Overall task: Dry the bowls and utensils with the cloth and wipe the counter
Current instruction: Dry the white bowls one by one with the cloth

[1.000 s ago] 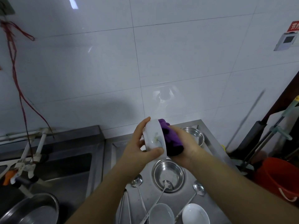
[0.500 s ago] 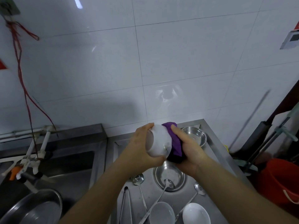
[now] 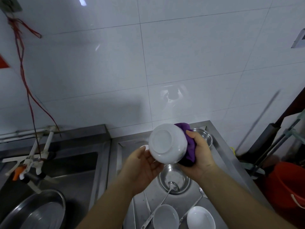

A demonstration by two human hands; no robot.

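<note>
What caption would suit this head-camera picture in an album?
Right hand presses a purple cloth into an upturned white bowl; left hand steadies it.

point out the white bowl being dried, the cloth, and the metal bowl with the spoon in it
white bowl (image 3: 166, 144), head view, underside of base
cloth (image 3: 189, 151), head view, bunched fold
metal bowl (image 3: 166, 176), head view, inner wall

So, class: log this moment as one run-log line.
right hand: grips purple cloth | left hand: supports white bowl, base toward camera | step: drying
</note>
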